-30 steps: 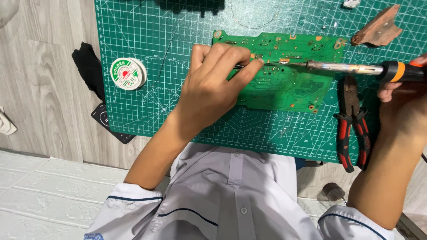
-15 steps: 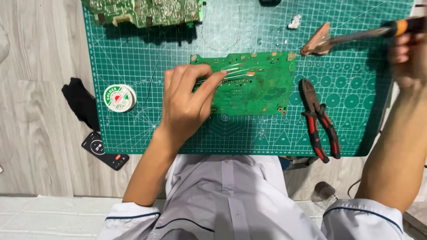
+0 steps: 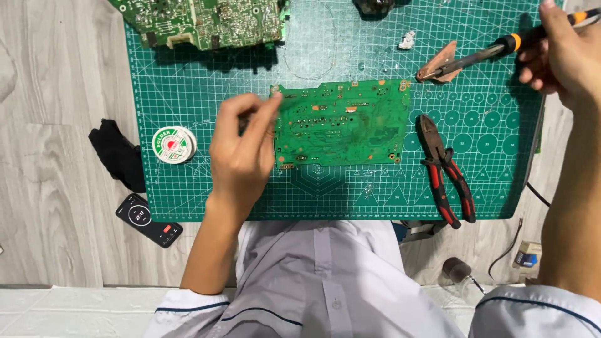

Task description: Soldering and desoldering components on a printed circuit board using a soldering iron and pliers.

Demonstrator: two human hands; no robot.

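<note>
Pinching the left edge of a green circuit board (image 3: 341, 124) with my left hand (image 3: 241, 153), I gripped a soldering iron (image 3: 482, 53) in my closed right hand (image 3: 560, 53) above red-handled pliers (image 3: 444, 169).

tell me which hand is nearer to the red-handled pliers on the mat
The right hand, though not by much. It holds the soldering iron above and to the right of the pliers, well clear. The left hand sits across the green circuit board, at its left edge.

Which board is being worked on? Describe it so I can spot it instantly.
Find the green cutting mat. At its centre lies a flat green circuit board, its left edge touched by the left hand. Unlike the component-crowded board at the mat's top edge, it shows its flat solder side.
</note>
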